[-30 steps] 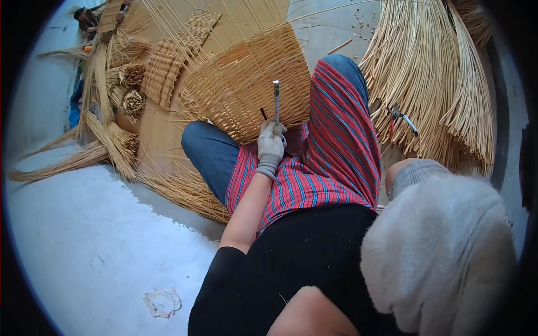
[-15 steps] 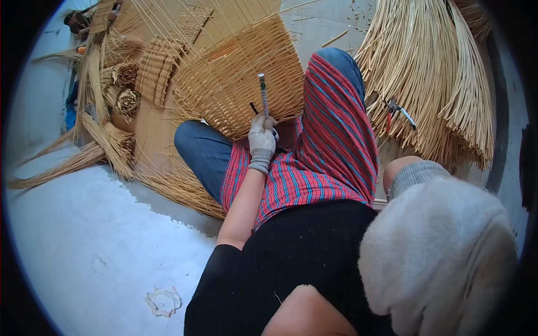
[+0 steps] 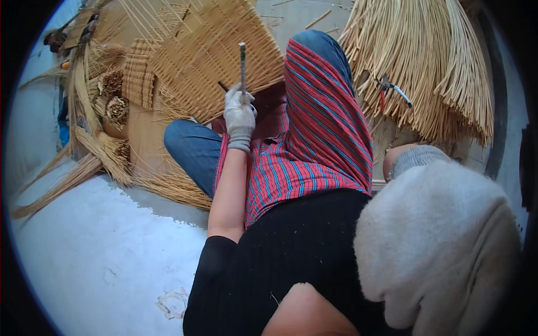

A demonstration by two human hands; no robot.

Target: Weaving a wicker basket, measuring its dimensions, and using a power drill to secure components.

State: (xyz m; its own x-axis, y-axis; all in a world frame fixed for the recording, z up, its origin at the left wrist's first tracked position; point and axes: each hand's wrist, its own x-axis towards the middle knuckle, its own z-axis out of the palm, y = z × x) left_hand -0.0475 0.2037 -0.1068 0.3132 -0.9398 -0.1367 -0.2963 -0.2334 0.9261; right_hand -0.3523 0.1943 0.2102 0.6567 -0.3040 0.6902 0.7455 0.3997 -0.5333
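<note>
My left hand (image 3: 240, 115), in a pale knit glove, is closed around a tape measure, its body mostly hidden by the fingers. The narrow metal tape (image 3: 243, 67) sticks out away from me, over the near part of a woven wicker panel (image 3: 218, 61). A thin dark stick-like thing (image 3: 223, 86) juts from the same hand; whether it is a pen I cannot tell. The panel leans by my crossed legs, long unwoven strands at its far side. Very large at the lower right, my raised right hand (image 3: 431, 241) shows its gloved back; its fingers are mostly hidden.
A big fan of loose wicker rods (image 3: 403, 61) lies at the right, with red-and-white-handled pruning shears (image 3: 392, 92) on it. Tied bundles (image 3: 116, 109) and a smaller woven piece (image 3: 138, 73) lie at the left. A red striped cloth (image 3: 325, 106) covers my lap.
My left hand has moved left with the tape measure, which now points up more. The wicker panel has shifted left and tilted. My right hand stays close at the lower right.
</note>
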